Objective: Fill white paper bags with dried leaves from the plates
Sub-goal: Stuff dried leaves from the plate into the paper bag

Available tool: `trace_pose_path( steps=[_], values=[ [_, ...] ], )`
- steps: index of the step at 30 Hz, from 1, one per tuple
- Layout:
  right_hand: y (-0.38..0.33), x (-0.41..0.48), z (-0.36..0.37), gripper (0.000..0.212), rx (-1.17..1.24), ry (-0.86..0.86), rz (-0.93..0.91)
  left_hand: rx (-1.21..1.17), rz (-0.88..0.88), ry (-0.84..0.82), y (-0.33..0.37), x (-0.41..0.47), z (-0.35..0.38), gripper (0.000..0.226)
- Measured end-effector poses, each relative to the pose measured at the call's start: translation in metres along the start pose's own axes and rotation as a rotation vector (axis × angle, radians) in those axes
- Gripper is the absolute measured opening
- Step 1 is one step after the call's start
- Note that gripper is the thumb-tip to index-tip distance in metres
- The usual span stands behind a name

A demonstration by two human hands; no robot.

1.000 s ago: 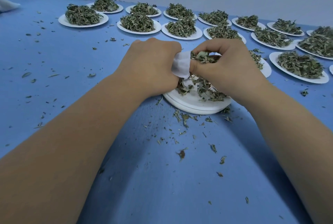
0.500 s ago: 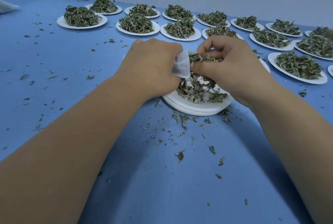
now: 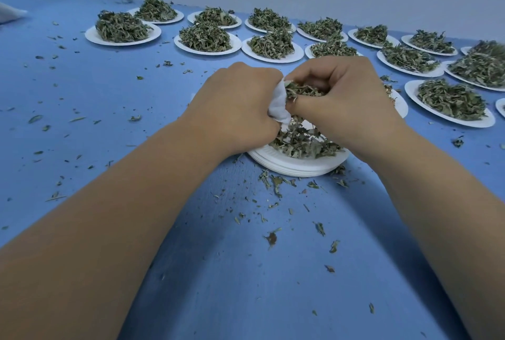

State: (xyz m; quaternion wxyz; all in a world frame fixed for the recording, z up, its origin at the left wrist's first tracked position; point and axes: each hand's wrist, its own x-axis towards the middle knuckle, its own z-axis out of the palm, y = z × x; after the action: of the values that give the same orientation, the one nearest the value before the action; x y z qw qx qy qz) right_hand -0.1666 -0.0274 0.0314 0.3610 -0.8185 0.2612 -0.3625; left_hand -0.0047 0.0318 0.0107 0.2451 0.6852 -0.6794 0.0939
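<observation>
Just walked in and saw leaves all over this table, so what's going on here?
A person is stuffing a small white paper bag by hand. The left hand grips the bag over a stack of plates, while the right hand pinches a clump of dried leaves at the bag's mouth. Some leaves remain on the top plate. Many heaped plates sit further back on the blue table, and crumbs lie scattered around.

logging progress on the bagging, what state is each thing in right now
left hand, grips white paper bag
right hand, pinches dried leaves at the bag's mouth
white paper bag, crumpled, held above near plate
near plate, atop a stack, some leaves left
far plates, heaped with leaves
table, strewn with leaf bits
</observation>
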Motion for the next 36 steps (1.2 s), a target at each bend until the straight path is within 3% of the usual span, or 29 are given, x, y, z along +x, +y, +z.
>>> trace_pose_path(
  steps=[5, 8, 12, 17, 22, 27, 32, 36],
  values=[
    [0.005, 0.002, 0.005, 0.021, -0.144, 0.051, 0.076, -0.008, -0.001, -0.057, -0.002, 0.0, -0.003, 0.036],
    [0.006, 0.001, -0.001, 0.027, 0.043, 0.023, 0.159, 0.064, -0.065, -0.059, -0.007, 0.002, -0.005, 0.029],
    [0.005, 0.002, -0.009, 0.041, 0.447, -0.137, 0.286, 0.151, -0.123, -0.05, -0.008, 0.001, -0.006, 0.02],
    [0.008, 0.01, -0.013, 0.042, 0.629, -0.117, 0.354, 0.145, -0.15, -0.049, -0.005, 0.0, -0.009, 0.016],
    [0.013, 0.006, -0.01, 0.032, 0.319, -0.014, 0.232, 0.138, -0.106, -0.038, 0.0, 0.0, -0.011, 0.025],
    [0.009, 0.002, 0.0, 0.018, 0.079, 0.039, 0.076, 0.076, -0.062, 0.016, 0.0, -0.002, -0.009, 0.017],
    [0.006, 0.0, 0.007, 0.007, -0.029, 0.037, 0.075, 0.046, -0.046, -0.013, 0.001, 0.0, -0.003, 0.027],
    [0.007, 0.0, 0.009, 0.013, -0.042, 0.084, 0.051, 0.119, 0.029, -0.036, 0.005, 0.003, -0.002, 0.041]
  ],
)
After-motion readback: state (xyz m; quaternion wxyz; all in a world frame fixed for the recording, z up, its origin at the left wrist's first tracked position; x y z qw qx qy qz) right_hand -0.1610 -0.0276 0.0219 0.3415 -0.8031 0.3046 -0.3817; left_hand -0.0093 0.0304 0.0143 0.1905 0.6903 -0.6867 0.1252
